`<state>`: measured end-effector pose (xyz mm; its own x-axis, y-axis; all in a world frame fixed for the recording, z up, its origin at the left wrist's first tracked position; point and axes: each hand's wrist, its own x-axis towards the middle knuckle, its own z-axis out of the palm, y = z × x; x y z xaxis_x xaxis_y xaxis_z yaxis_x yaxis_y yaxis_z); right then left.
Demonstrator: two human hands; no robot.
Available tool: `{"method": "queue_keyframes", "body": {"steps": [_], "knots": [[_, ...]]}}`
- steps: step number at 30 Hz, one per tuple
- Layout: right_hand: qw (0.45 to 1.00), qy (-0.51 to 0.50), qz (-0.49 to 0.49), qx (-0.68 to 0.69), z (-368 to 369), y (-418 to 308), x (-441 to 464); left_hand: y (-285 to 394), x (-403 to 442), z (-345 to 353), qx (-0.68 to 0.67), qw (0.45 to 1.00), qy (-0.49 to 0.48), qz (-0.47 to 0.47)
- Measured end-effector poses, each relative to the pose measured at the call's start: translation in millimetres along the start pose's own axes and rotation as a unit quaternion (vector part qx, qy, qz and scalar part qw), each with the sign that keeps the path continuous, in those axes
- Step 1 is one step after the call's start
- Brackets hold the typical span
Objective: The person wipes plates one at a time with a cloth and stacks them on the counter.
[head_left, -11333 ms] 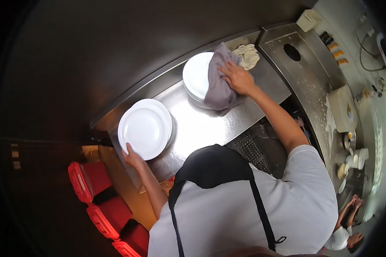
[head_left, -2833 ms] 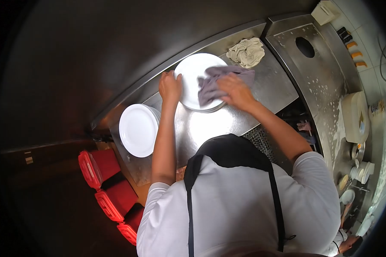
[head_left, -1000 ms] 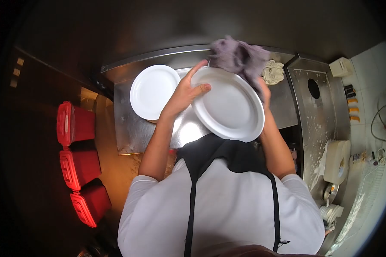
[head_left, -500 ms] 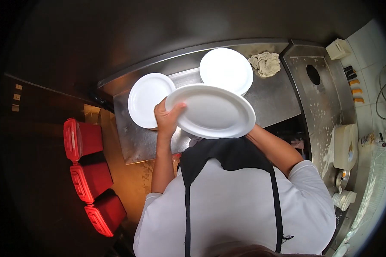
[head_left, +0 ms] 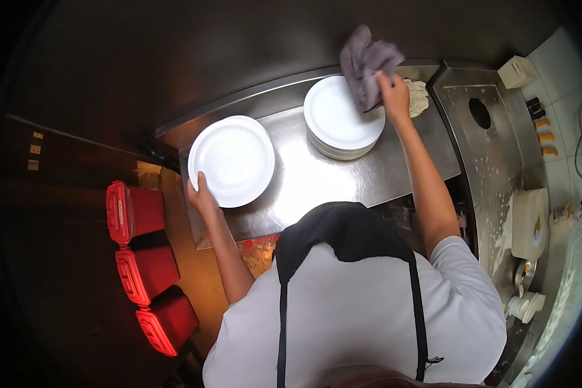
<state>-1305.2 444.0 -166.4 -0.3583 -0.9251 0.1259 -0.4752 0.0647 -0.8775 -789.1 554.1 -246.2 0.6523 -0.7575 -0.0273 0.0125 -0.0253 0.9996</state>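
My left hand (head_left: 204,197) grips the lower left rim of a round white plate (head_left: 233,161), thumb on top and the other fingers hidden below. That plate is over the left part of the steel counter, where another plate lay; whether it touches that one I cannot tell. My right hand (head_left: 394,96) is closed on a greyish-purple cloth (head_left: 368,68), which hangs over the right edge of a stack of white plates (head_left: 343,113). A cream cloth (head_left: 418,97) lies crumpled behind my right wrist, partly hidden.
The steel counter (head_left: 291,181) has a raised back ledge. To its right is a wet steel sink surface (head_left: 485,155) with a dark round hole and a pale container (head_left: 530,223). Several red lidded bins (head_left: 139,213) stand at the left. Knives with yellow handles hang on the tiled wall.
The plate I held in front of my chest has moved left and down over the other plate. My right hand has come out from behind it and swung up right with the cloth.
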Motion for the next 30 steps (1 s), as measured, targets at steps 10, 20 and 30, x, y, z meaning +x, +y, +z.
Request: {"method": "queue_keyframes", "body": {"steps": [10,20,30], "knots": [[0.904,-0.076,-0.326,-0.266,104,8,-34,-13,0,-2,0.007,0.996,0.081,-0.029],[0.868,-0.140,-0.308,-0.363,10,46,-42,-30,0,22,-0.091,0.990,0.086,-0.071],[0.891,-0.163,-0.354,-0.232,95,-4,-72,15,-17,50,0.188,0.964,0.138,0.126]]}}
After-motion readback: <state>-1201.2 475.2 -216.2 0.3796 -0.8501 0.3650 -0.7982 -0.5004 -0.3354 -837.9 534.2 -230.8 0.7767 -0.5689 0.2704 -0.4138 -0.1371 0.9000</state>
